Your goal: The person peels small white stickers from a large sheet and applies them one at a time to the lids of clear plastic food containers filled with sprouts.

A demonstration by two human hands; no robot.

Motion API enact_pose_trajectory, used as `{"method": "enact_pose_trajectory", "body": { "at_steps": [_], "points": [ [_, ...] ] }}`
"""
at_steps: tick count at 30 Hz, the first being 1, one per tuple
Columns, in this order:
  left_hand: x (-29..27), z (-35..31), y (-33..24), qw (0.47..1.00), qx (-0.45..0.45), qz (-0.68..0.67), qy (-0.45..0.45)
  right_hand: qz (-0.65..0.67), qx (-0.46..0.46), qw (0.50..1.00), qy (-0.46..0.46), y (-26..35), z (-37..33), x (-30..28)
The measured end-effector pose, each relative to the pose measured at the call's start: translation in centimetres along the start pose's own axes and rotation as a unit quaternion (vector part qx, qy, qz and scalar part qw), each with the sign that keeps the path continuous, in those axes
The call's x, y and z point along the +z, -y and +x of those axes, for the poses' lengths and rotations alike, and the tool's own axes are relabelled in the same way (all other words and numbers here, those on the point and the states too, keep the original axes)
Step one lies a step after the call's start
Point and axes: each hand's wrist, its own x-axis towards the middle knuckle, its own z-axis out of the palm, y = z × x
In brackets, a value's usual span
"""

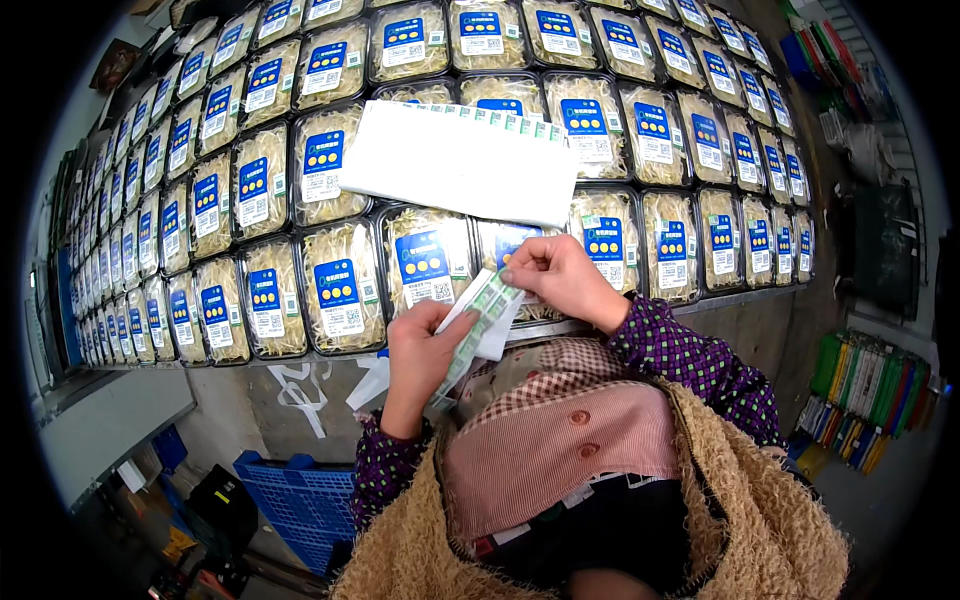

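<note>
My left hand (428, 350) is closed around a strip of small green-and-white stickers (490, 302) on white backing, held over the table's near edge. At the strip's upper end, the fingertips of my right hand (562, 280) pinch together on its corner. Whether a single sticker has come loose there is too small to tell. Just beyond my hands, a white sheet (460, 160) with a row of the same stickers along its far edge lies across several packs. Under and around it stand clear-lidded trays of bean sprouts (345, 285), each with a blue-and-white label.
Rows of sprout trays (265, 300) cover the table to its far side. White backing scraps (300, 395) hang by the near edge. A blue plastic pallet (300, 510) stands low at the left. Coloured folders or flat crates (860, 390) are stacked at the right.
</note>
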Motion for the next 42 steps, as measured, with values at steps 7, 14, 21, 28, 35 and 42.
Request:
{"method": "enact_pose_trajectory", "body": {
  "at_steps": [7, 14, 21, 28, 35, 42],
  "points": [
    [-1.3, 0.3, 0.0, 0.98, 0.161, 0.116, 0.017, -0.079, -0.101, 0.991, 0.049, 0.5, 0.3, 1.6],
    [-1.6, 0.6, 0.0, 0.969, -0.024, -0.236, 0.075, -0.127, -0.163, 0.976, 0.072, 2.3, -0.4, 1.1],
    [-1.4, -0.5, -0.5, 0.98, -0.083, -0.082, 0.161, -0.042, -0.164, 0.984, 0.06, 1.7, -0.3, 1.4],
    [-1.7, -1.7, -1.7, 0.988, -0.067, -0.124, 0.066, 0.088, 0.087, 0.984, -0.131, -0.4, 2.8, 0.4],
    [-0.5, -2.2, -1.4, 0.987, -0.047, -0.145, 0.053, 0.112, 0.067, 0.973, -0.19, -1.9, 3.9, 0.9],
    [-0.7, -2.3, -1.4, 0.986, -0.036, -0.157, 0.035, -0.14, -0.032, 0.957, -0.253, -2.9, 4.9, 1.5]
  ]
}}
